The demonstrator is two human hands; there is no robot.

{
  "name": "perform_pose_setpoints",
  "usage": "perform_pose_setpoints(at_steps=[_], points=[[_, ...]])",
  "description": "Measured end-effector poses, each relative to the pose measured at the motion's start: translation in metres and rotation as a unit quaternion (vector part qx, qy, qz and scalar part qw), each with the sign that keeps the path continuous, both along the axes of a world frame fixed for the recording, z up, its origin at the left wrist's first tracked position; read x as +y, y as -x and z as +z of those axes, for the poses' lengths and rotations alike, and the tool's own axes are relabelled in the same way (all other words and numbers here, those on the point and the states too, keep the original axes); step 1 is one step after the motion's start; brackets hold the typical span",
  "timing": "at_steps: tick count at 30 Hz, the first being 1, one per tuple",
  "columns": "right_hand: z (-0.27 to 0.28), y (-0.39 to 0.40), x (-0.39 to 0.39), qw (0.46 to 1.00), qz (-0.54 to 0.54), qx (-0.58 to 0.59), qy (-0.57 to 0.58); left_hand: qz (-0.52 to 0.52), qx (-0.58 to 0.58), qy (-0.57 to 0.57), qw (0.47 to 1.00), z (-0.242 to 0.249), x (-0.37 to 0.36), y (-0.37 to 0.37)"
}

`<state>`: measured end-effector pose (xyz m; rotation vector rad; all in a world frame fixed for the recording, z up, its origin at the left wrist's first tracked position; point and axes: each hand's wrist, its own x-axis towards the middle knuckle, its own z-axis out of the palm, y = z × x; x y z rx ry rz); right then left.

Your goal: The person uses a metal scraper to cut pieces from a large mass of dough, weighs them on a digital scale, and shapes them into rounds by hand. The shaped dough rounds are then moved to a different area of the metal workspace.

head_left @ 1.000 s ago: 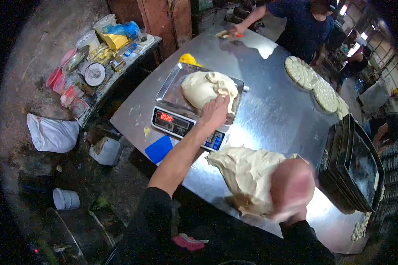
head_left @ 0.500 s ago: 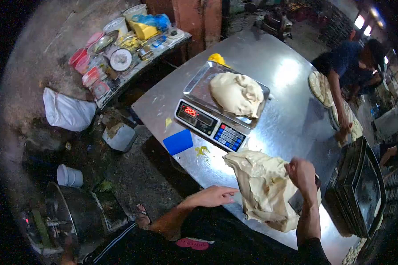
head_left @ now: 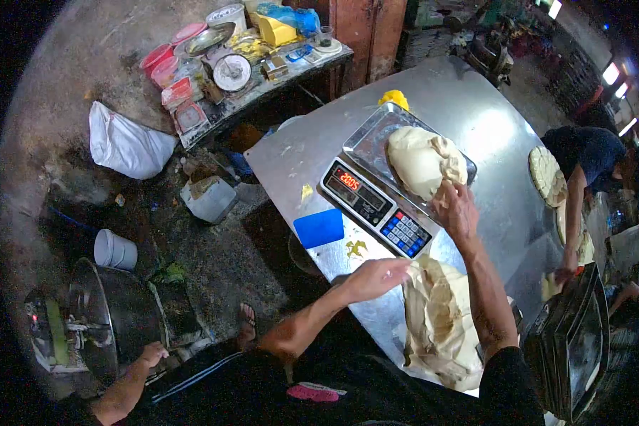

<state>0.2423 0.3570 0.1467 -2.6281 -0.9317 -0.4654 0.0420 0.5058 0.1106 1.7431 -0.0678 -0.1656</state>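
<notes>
A smooth lump of pale dough [head_left: 422,160] rests on the metal tray of a digital scale [head_left: 373,199], whose red display seems to read 2005. My right hand [head_left: 456,211] reaches over the keypad side, its fingers closed at the lump's lower edge and apparently pinching the dough there. My left hand [head_left: 378,278] is held with fingers stretched out, close to the upper left edge of a larger, wrinkled dough sheet [head_left: 440,323] on the steel table [head_left: 504,206]. A blue flat scraper [head_left: 319,228] lies left of the scale. My right forearm partly covers the larger dough.
Stacked dark baking trays [head_left: 564,337] stand at the table's right edge. Across the table a co-worker [head_left: 582,160] handles long dough pieces [head_left: 547,176]. Another person's hand [head_left: 153,353] shows at lower left near a large metal bowl [head_left: 113,319]. A cluttered side table [head_left: 263,89] stands behind.
My right hand has moved from the larger dough up to the lump on the scale. The display went from about 2025 to 2005. Another person's arm has appeared at lower left.
</notes>
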Motion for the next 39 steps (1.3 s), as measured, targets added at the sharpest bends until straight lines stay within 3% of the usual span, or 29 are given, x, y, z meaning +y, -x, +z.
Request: perform_pose_setpoints(at_steps=[3, 5, 6, 8, 12, 13, 14, 15, 16, 18, 20, 22, 23, 24, 28, 30, 32, 33, 36, 39], points=[[-0.011, -0.008, 0.007, 1.0, -0.005, -0.007, -0.004, 0.114, -0.184, -0.126, 0.968, 0.009, -0.006, -0.058], [-0.014, -0.014, 0.009, 0.999, 0.0, 0.026, -0.027, 0.181, -0.345, -0.222, 0.894, 0.015, -0.012, -0.107], [-0.013, -0.013, 0.007, 0.999, -0.001, 0.023, -0.028, 0.181, -0.348, -0.222, 0.893, 0.016, -0.015, -0.124], [-0.008, -0.004, -0.006, 0.992, 0.016, 0.06, -0.108, 0.142, -0.337, -0.384, 0.848, 0.019, -0.019, -0.151], [0.002, 0.031, -0.023, 0.972, -0.078, 0.13, -0.181, 0.101, -0.367, -0.441, 0.813, 0.003, -0.025, -0.168], [0.015, 0.038, -0.026, 0.944, -0.133, 0.252, -0.167, 0.103, -0.37, -0.451, 0.806, 0.0, -0.024, -0.167], [0.019, 0.041, -0.039, 0.943, -0.138, 0.252, -0.168, 0.106, -0.374, -0.461, 0.798, -0.001, -0.024, -0.167], [0.02, 0.046, -0.058, 0.886, -0.034, 0.429, -0.174, 0.105, -0.352, -0.46, 0.808, -0.004, -0.025, -0.17], [0.023, 0.055, -0.071, 0.789, 0.074, 0.584, -0.174, 0.102, -0.352, -0.461, 0.808, -0.002, -0.025, -0.17], [0.088, 0.107, -0.073, 0.742, 0.101, 0.623, -0.225, 0.133, -0.326, -0.475, 0.806, 0.004, -0.025, -0.171], [0.063, 0.114, -0.106, 0.803, 0.062, 0.515, -0.293, 0.115, -0.291, -0.467, 0.827, 0.015, -0.033, -0.161], [0.027, 0.127, -0.136, 0.948, 0.031, 0.282, -0.146, 0.157, -0.264, -0.455, 0.836, 0.03, -0.046, -0.137], [0.007, 0.146, -0.155, 0.968, -0.024, 0.2, 0.153, 0.148, -0.251, -0.404, 0.867, 0.04, -0.055, -0.119], [-0.037, 0.164, -0.188, 0.937, -0.016, 0.171, 0.304, 0.152, -0.277, -0.355, 0.88, 0.038, -0.064, -0.101], [0.021, 0.208, -0.202, 0.929, -0.018, 0.248, 0.273, 0.066, -0.207, -0.158, 0.963, 0.01, -0.089, -0.011], [0.05, 0.197, -0.203, 0.879, 0.04, 0.336, 0.336, 0.015, -0.109, -0.099, 0.989, -0.002, -0.087, 0.031], [0.098, 0.184, -0.18, 0.866, -0.08, 0.391, 0.303, -0.038, -0.005, -0.09, 0.995, -0.001, -0.075, 0.066], [0.098, 0.176, -0.182, 0.922, -0.064, 0.325, 0.2, -0.026, 0.003, -0.054, 0.998, -0.032, -0.073, 0.085], [0.119, 0.135, -0.143, 0.963, 0.028, 0.263, 0.05, 0.05, 0.119, 0.052, 0.99, -0.046, -0.06, 0.117], [0.124, 0.085, -0.072, 0.975, 0.135, 0.172, 0.036, 0.109, 0.111, 0.048, 0.987, -0.064, -0.043, 0.114]])
